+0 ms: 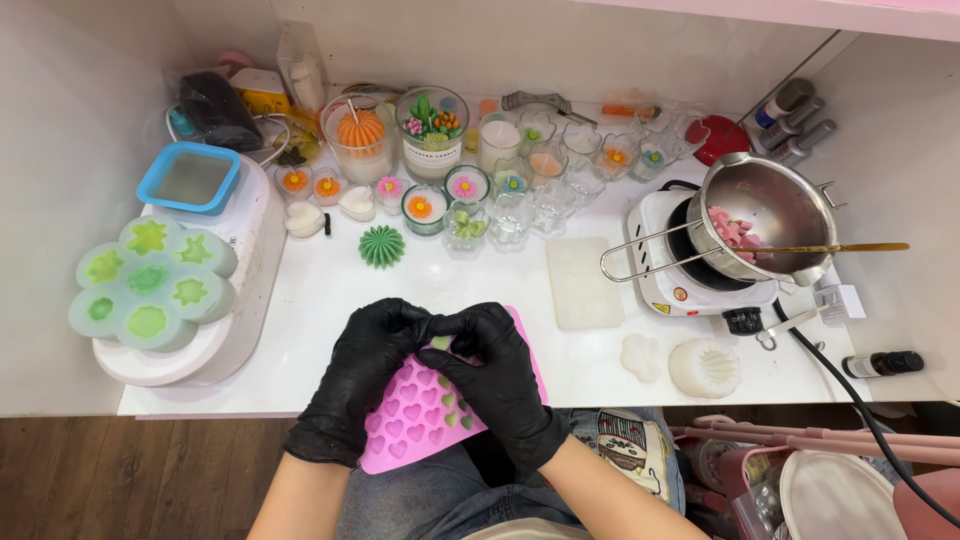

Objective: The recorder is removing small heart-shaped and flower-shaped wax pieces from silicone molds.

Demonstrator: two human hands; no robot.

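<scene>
1. Two gloved hands, the left hand (362, 372) and the right hand (492, 372), are seen from the head view pinched together on the far edge of a pink heart mould (420, 415).
2. The mould is best flexed gently, so the small green hearts (452, 410) are eased out whole.
3. The mould is held under both palms, over the lap.

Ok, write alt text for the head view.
Two black-gloved hands, left hand and right hand, press on a pink heart mould holding small green wax pieces at the edge of a white table. Decorated candles line the back; a metal pot sits on a hotplate.
</scene>
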